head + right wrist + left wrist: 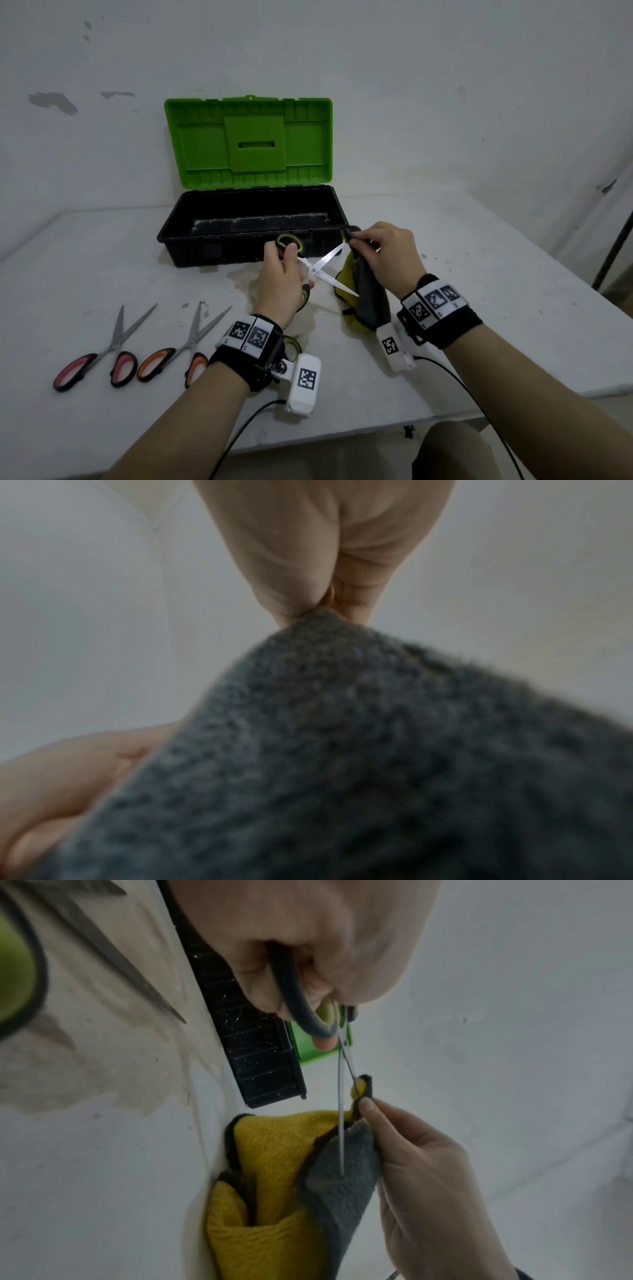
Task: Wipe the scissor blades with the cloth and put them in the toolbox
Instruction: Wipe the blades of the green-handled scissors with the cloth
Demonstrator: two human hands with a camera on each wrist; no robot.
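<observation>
My left hand (279, 274) grips the green-and-black handles of a pair of scissors (322, 265), blades spread wide above the table. My right hand (383, 253) pinches a grey-and-yellow cloth (368, 294) around the tip of the upper blade, near the toolbox's right front corner. The lower blade points at the hanging cloth. The left wrist view shows the scissors (341, 1096) edge-on, one blade tip wrapped in the cloth (274, 1177) under the right hand (411, 1164). The right wrist view is filled by grey cloth (342, 750) pinched in my fingers. The black toolbox (191, 236) stands with its green lid (248, 144) up.
Two more pairs of scissors lie at the front left of the white table: pink-handled (102, 353) and orange-handled (181, 349). Another green handle (293, 344) peeks out beside my left wrist. A stained patch (246, 281) marks the table before the toolbox. A wall stands behind.
</observation>
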